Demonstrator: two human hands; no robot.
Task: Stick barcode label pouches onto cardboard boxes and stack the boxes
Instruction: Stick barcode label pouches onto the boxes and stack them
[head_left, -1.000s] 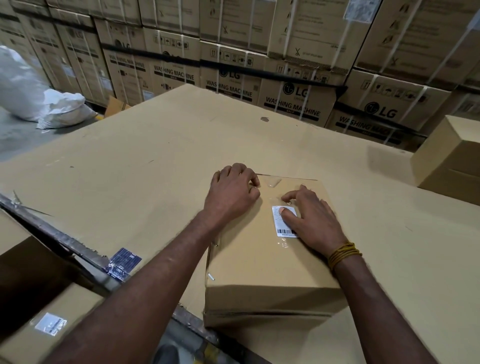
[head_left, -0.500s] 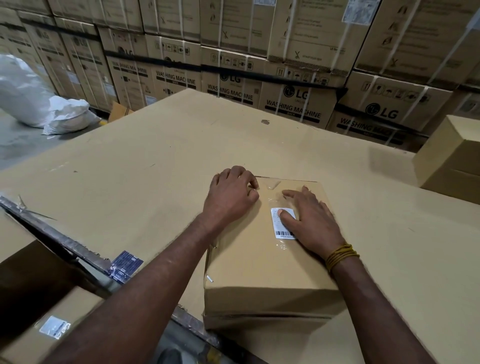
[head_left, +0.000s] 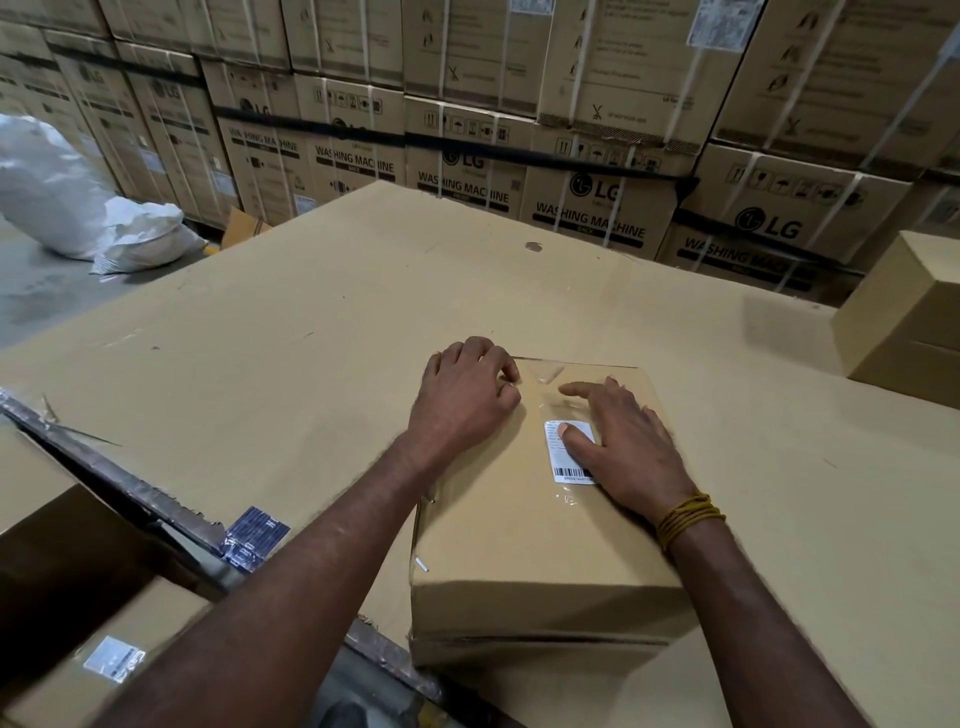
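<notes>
While the right hand (head_left: 626, 447) lies flat on the clear label pouch (head_left: 569, 451) in the middle of the frame, thumb on the white barcode slip, its index finger has stretched further up the film than half a second ago, when the fingers sat more bunched. Looks like smoothing toward the pouch's top edge, so I'd say sticking is nearly done on this cardboard box (head_left: 524, 540). The left hand (head_left: 465, 395) hasn't budged, fingers curled over the box's far left corner, steadying it rather than gripping anything I can make out.

Only the head view here. The box sits near the bottom edge of the big cardboard sheet (head_left: 291, 332), close to the drop at lower left. Loads of bare sheet toward the upper left; another box (head_left: 904, 312) sits at the right edge, well apart.
</notes>
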